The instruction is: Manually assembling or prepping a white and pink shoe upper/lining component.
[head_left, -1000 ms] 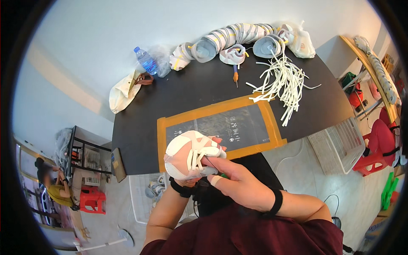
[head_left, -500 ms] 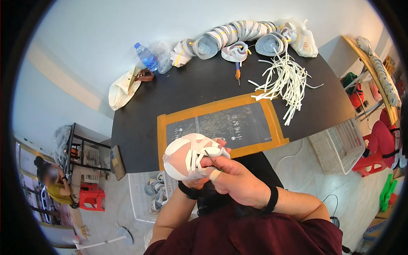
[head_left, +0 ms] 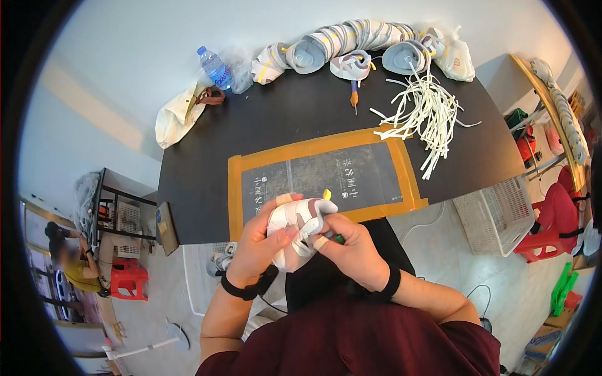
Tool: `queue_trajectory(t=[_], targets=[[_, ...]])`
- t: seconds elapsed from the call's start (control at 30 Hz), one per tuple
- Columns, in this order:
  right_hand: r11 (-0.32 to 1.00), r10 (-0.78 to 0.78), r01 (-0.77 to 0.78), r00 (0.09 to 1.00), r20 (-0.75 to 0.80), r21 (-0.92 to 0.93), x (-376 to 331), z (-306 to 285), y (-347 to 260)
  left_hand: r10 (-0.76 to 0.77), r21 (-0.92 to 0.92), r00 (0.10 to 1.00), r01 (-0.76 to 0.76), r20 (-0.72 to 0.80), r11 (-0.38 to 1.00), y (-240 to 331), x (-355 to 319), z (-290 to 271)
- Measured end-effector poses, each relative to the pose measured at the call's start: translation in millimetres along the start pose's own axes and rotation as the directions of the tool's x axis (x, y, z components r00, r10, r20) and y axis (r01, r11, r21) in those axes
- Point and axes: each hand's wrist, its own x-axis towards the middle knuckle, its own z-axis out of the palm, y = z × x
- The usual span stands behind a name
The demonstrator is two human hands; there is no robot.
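A white and pink shoe upper with a yellow tab is held over the near edge of the table, tilted on its side. My left hand is closed round its toe part, thumb pressing near the lacing. At the collar and tongue side, my right hand has its thumb and fingers at the upper. A small green handle shows in the right palm; the rest of that tool is hidden. White lace strands hang between the hands, partly covered by the fingers.
Along the dark table's back edge stand a row of stacked shoe uppers, a water bottle and a cloth bag. White laces and an awl lie nearer. Crates flank the table; a person sits far left.
The shoe upper has been turned, its collar and yellow tab now facing up and right. My left hand has come from beneath to its left side. The tool's metal shaft no longer shows.
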Motion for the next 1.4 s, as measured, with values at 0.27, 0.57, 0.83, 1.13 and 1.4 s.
queue_trajectory(t=[0.27, 0.57, 0.83, 1.13, 1.4], targets=[[0.977, -0.19, 0.168, 0.967, -0.168, -0.132, 9, 8, 8, 0.21, 0.0, 0.878, -0.233, -0.431, 0.973, -28, -6, 46], [0.875, -0.355, 0.247, 0.913, -0.203, -0.417, 8, 10, 10, 0.316, 0.088, 0.786, -0.32, -0.532, 0.943, -48, 1, 57], [0.957, -0.219, 0.163, 0.949, -0.227, -0.239, 13, 10, 16, 0.527, 0.457, 0.752, -0.336, -0.396, 0.823, -46, 5, 45], [0.973, -0.219, 0.2, 0.96, -0.174, -0.119, 16, 10, 21, 0.274, 0.105, 0.811, -0.258, -0.516, 0.96, -47, 5, 50], [0.981, -0.188, 0.183, 0.978, -0.088, -0.066, 18, 5, 18, 0.234, -0.01, 0.802, -0.286, -0.549, 0.958, -49, 8, 52]])
